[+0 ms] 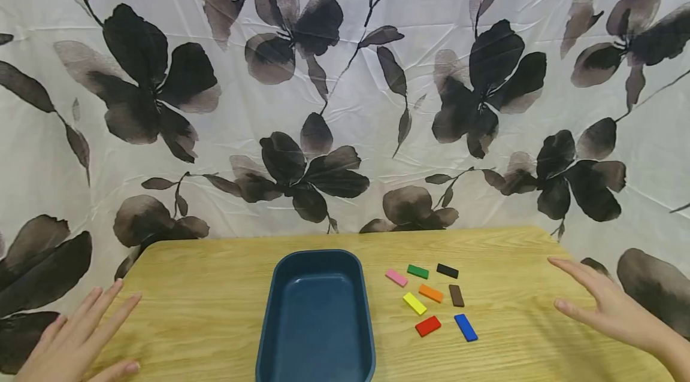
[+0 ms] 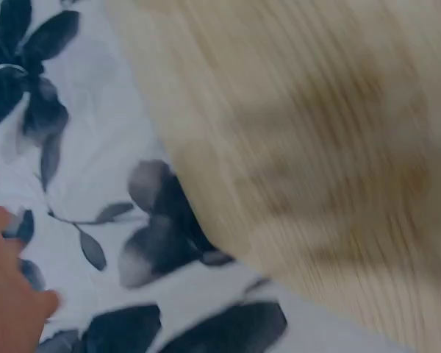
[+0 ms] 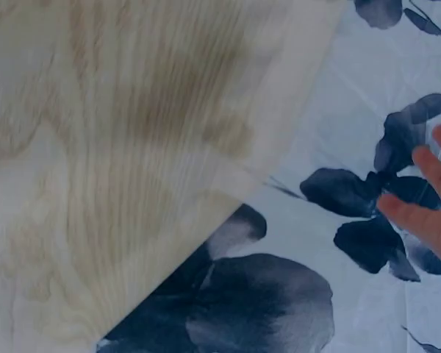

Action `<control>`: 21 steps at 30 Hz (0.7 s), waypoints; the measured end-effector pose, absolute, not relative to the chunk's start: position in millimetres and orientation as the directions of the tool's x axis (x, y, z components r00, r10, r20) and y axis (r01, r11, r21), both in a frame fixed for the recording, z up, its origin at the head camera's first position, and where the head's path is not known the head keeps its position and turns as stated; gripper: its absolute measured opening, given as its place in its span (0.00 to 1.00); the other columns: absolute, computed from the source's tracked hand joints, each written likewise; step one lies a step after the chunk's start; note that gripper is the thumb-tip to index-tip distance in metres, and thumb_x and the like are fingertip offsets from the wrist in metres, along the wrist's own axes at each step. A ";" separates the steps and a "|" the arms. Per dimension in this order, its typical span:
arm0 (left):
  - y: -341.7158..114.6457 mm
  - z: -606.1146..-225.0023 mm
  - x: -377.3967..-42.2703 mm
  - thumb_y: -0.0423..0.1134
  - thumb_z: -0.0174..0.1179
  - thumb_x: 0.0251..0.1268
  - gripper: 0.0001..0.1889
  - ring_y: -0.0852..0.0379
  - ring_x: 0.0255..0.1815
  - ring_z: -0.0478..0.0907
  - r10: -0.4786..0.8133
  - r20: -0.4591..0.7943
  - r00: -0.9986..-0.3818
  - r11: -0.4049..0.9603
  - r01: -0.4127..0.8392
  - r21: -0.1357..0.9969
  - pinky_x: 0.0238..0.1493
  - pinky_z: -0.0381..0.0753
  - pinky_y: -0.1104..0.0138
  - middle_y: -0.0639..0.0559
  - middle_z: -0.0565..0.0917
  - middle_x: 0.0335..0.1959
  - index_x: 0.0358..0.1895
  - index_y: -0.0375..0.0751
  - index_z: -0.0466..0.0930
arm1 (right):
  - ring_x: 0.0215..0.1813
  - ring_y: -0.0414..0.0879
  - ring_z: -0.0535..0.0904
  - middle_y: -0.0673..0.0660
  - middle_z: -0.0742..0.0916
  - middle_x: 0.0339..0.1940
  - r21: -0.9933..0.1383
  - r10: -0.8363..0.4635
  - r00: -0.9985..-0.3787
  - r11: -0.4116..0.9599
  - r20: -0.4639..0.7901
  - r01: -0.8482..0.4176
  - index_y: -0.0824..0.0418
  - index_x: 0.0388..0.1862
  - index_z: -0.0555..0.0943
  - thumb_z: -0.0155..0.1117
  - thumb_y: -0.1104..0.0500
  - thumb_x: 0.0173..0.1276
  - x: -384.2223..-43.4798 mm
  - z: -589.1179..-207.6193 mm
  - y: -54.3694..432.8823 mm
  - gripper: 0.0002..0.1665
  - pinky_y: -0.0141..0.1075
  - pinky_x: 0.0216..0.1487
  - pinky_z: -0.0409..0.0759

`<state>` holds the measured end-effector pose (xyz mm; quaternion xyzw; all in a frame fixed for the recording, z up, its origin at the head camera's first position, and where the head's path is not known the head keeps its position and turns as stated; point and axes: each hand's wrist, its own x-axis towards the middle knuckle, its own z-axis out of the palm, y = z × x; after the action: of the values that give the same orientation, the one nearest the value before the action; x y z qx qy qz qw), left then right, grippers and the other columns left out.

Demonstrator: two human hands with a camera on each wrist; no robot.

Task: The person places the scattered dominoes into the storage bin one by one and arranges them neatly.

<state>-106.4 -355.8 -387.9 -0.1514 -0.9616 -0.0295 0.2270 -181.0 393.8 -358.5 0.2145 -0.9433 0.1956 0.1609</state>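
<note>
Blue tray (image 1: 318, 265), floor (image 1: 315, 328) visible, beside eight small blocks (image 1: 430, 293); both hands (image 1: 78, 340) (image 1: 614, 310) loosely spread, nothing in grasp.

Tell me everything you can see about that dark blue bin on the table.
The dark blue bin is a deep, oblong container with rounded far corners, a smooth rim and sloping walls; it looks like plastic. It sits upright, open side up, on the wood-grained table, its long sides running away from the person. The visible interior is empty; the near end is cut off by the head view's edge. The pink block lies off its right side, apart from it. Neither hand touches it.
</note>
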 end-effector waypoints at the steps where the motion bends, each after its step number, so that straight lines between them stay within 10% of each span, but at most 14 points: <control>1: -354.1 -389.5 -109.5 0.50 0.70 0.44 0.54 0.68 0.71 0.25 0.277 0.439 -0.855 0.938 0.340 0.072 0.57 0.34 0.30 0.41 0.44 0.74 0.75 0.54 0.44 | 0.60 0.38 0.64 0.46 0.69 0.62 -0.333 -0.336 -0.861 0.819 0.382 -0.467 0.54 0.69 0.64 0.69 0.59 0.56 -182.0 -358.1 392.7 0.41 0.64 0.41 0.66; 3: -350.9 -393.3 -115.7 0.40 0.71 0.44 0.50 0.75 0.69 0.34 0.306 0.463 -0.832 0.884 0.429 0.185 0.64 0.50 0.42 0.48 0.52 0.72 0.73 0.49 0.52 | 0.52 0.26 0.65 0.33 0.68 0.58 -0.377 -0.322 -0.878 0.810 0.354 -0.449 0.56 0.67 0.66 0.68 0.59 0.58 -183.5 -357.4 390.3 0.38 0.57 0.36 0.73; 7: -338.0 -393.2 -117.7 0.31 0.63 0.56 0.38 0.52 0.67 0.61 0.310 0.290 -0.905 0.724 0.423 0.546 0.53 0.73 0.57 0.82 0.54 0.61 0.70 0.46 0.57 | 0.45 0.27 0.71 0.27 0.69 0.52 -0.475 -0.351 -0.883 0.747 0.312 -0.465 0.61 0.64 0.68 0.66 0.62 0.60 -185.6 -356.3 382.2 0.33 0.41 0.33 0.77; 10: -323.2 -386.7 -116.6 0.32 0.55 0.65 0.32 0.40 0.53 0.75 0.283 0.077 -0.956 0.590 0.236 0.772 0.35 0.80 0.53 0.76 0.59 0.62 0.70 0.53 0.55 | 0.44 0.33 0.75 0.31 0.74 0.49 -0.561 -0.403 -0.874 0.672 0.271 -0.484 0.61 0.64 0.68 0.64 0.65 0.61 -187.8 -357.2 375.8 0.32 0.32 0.33 0.76; 15: -300.8 -384.4 -117.5 0.31 0.51 0.68 0.30 0.63 0.49 0.77 0.328 -0.012 -0.944 0.347 0.108 0.931 0.43 0.80 0.63 0.44 0.68 0.63 0.56 0.81 0.60 | 0.45 0.37 0.78 0.39 0.78 0.48 -0.697 -0.500 -0.848 0.544 0.178 -0.467 0.59 0.66 0.66 0.59 0.67 0.64 -193.3 -362.8 365.7 0.30 0.31 0.38 0.78; 21: -276.9 -388.9 -121.2 0.35 0.52 0.68 0.22 0.45 0.56 0.74 0.329 -0.147 -0.933 0.168 -0.096 0.981 0.48 0.77 0.56 0.32 0.65 0.63 0.54 0.73 0.66 | 0.45 0.43 0.78 0.49 0.79 0.48 -0.788 -0.557 -0.825 0.464 0.095 -0.405 0.57 0.66 0.67 0.59 0.67 0.65 -198.7 -374.7 355.0 0.30 0.32 0.40 0.78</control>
<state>-121.2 -276.9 -388.9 -0.0781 -0.7460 -0.6403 -0.1656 -198.7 355.0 -374.7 0.2826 -0.8511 0.4337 -0.0881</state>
